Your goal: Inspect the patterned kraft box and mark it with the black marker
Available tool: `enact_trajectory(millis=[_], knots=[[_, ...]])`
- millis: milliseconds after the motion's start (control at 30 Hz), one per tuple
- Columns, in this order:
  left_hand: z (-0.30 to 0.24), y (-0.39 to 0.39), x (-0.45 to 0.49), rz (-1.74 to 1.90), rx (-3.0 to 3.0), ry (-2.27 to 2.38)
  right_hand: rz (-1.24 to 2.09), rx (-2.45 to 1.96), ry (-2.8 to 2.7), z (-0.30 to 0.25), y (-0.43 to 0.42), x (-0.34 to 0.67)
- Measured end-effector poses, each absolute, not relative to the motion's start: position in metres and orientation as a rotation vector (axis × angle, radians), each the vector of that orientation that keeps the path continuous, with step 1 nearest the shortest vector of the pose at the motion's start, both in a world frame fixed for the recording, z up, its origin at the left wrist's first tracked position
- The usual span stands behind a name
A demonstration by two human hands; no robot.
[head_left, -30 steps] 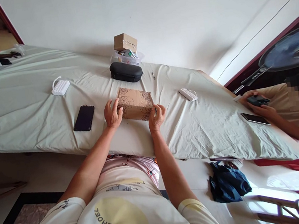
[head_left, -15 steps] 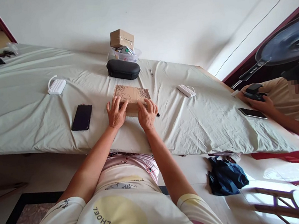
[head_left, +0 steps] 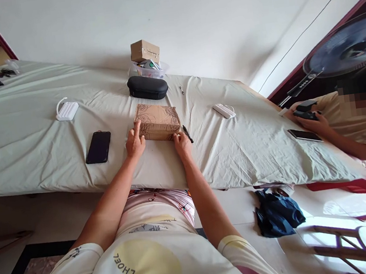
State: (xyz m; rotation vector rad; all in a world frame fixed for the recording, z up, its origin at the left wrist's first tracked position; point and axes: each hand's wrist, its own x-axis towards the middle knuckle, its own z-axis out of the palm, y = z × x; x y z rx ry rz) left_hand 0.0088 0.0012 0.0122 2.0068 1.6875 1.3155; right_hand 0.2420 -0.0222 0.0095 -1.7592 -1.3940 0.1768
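- Fingers of the bare right hand (head_left: 183, 145) bunch narrowly at the near right corner of a brown, oblong cardboard box (head_left: 156, 117); whether they grip or only touch, I cannot tell.
- Left hand (head_left: 135, 143): index finger stretched along the box's left end, thumb parted from it at the near corner, other fingers curled.
- Slim black pen (head_left: 187, 133) lies just beside the box, to its right.
- Box sits flat on the wrinkled pale-green cloth (head_left: 160, 166), dark swirls printed on it, top looking closed.
- Rounded black case (head_left: 148, 88) lies behind it.

Soft wall (head_left: 188, 16) shadows, floor (head_left: 334, 209) glare (edges stretched).
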Motion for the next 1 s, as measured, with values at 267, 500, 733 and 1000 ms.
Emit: enact_trajectory(millis=[267, 500, 733, 1000], knots=[[0.010, 0.001, 0.010, 1.325, 2.011, 1.701, 0.130, -1.814, -1.470, 0.006, -0.022, 0.241], [0.013, 0.002, 0.008, 1.546, 2.006, 1.677, -0.001, -1.565, -1.372, 0.017, -0.026, 0.241], [0.016, 0.000, 0.009, 1.739, 2.057, 1.517, -0.174, -1.347, -1.231, 0.025, -0.036, 0.237], [0.021, -0.004, 0.010, 1.730, 2.095, 1.485, -0.113, -1.271, -1.264, 0.031, -0.042, 0.237]])
